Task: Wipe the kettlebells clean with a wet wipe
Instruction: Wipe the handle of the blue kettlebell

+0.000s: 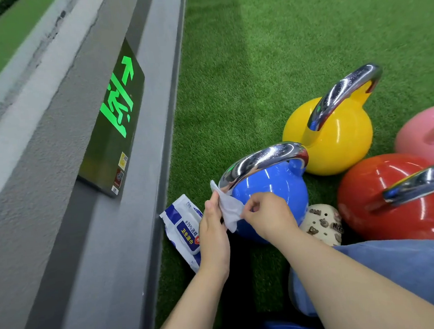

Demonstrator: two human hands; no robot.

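On turf, blue kettlebell (271,193) upright, handle crosswise

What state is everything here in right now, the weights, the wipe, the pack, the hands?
Wet wipe: unfolded, pinched between both hands.
Left hand: pinching the wipe.
Right hand: pinching the wipe.
Blue kettlebell: upright on turf.
Yellow kettlebell: upright.
Red kettlebell: upright.
Pink kettlebell: partly out of frame.
Wipe pack: lying flat, flap closed.

Printed on the wet-wipe pack (183,226): "75%" and "卫生湿巾", yellow on blue. On the wall sign (117,115): glowing green running figure with an arrow. Sign's small stickers unreadable.
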